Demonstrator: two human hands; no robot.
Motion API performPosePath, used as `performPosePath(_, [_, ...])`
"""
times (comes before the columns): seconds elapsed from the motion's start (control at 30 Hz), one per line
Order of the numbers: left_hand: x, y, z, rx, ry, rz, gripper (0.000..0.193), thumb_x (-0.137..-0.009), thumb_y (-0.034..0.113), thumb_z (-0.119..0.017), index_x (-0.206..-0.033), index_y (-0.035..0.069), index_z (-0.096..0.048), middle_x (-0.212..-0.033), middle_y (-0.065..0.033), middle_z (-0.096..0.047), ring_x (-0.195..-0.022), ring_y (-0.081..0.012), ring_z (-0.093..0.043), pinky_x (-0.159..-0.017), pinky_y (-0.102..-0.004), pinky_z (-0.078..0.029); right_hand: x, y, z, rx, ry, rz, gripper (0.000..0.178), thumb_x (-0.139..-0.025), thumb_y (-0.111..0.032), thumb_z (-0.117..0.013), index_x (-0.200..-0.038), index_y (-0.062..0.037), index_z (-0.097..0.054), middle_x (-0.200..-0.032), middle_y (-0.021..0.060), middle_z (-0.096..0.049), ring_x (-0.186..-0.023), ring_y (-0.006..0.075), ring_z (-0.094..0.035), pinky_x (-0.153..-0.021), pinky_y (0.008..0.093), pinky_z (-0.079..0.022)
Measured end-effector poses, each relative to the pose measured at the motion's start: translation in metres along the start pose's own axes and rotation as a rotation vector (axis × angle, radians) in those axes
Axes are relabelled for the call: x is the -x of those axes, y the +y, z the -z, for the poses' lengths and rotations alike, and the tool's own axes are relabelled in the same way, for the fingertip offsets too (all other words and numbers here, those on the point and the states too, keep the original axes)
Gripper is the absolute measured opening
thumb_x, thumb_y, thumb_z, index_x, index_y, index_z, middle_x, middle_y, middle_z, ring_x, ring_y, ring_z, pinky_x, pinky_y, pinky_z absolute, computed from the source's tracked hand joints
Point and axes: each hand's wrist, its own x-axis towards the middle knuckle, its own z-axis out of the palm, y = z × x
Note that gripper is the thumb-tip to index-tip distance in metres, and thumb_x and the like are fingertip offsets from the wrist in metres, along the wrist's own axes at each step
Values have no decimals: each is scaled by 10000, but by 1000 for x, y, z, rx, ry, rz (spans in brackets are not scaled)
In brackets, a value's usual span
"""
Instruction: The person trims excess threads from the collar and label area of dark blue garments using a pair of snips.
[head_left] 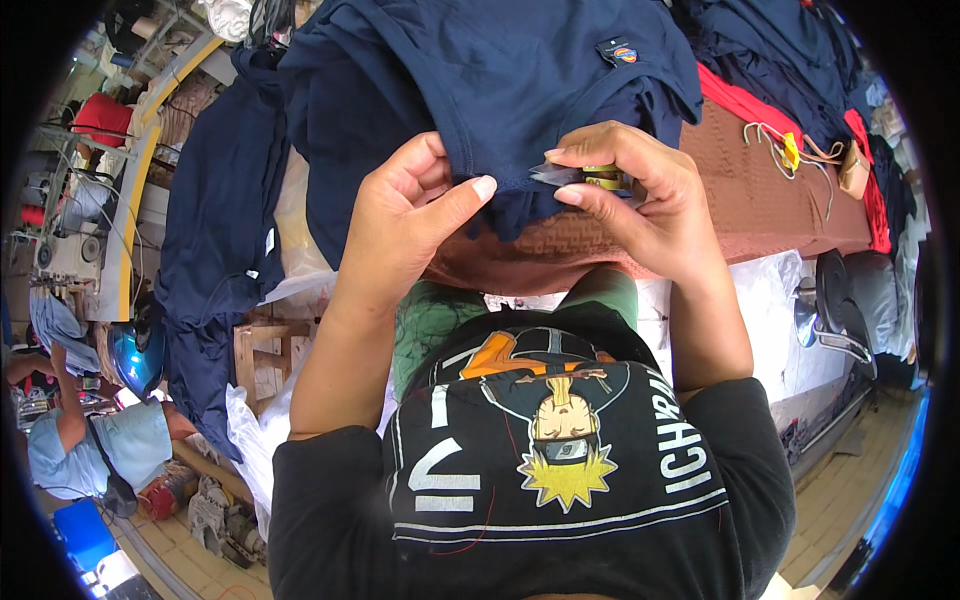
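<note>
Head view: pinched the near edge of the navy shirt (510,100) in the left hand (402,200), thumb on top and fingers curled behind, probably to hold the cloth taut. Gripped small snips (560,175) between thumb and fingers of the right hand (660,205), blades aimed left, seemingly for close control of the tips; could not tell whether touching the cloth. Held both hands apart, with the shirt edge running between. Saw the shirt spread beyond both hands, label (622,53) facing up, over brown cloth (775,195), likely to bear its weight. Found a yellow scrap (790,152) and red fabric (742,102) right of the right hand. Noticed another navy garment (215,170) draped left of the left hand, perhaps for working room.
</note>
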Motion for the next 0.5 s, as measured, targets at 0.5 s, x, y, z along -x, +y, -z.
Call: performPosePath(0.5, [3, 2, 1, -21, -31, -19, 333, -881, -7, -646, -1199, -62, -565, -1086, -101, -670, -975, -104, -621, -879, -248, -500, -7, -7, 2, 406, -64, 157, 219, -747, -136, -738, -949, -86, -671, -867, 30, -631, -783, 222, -608, -663, 323, -386])
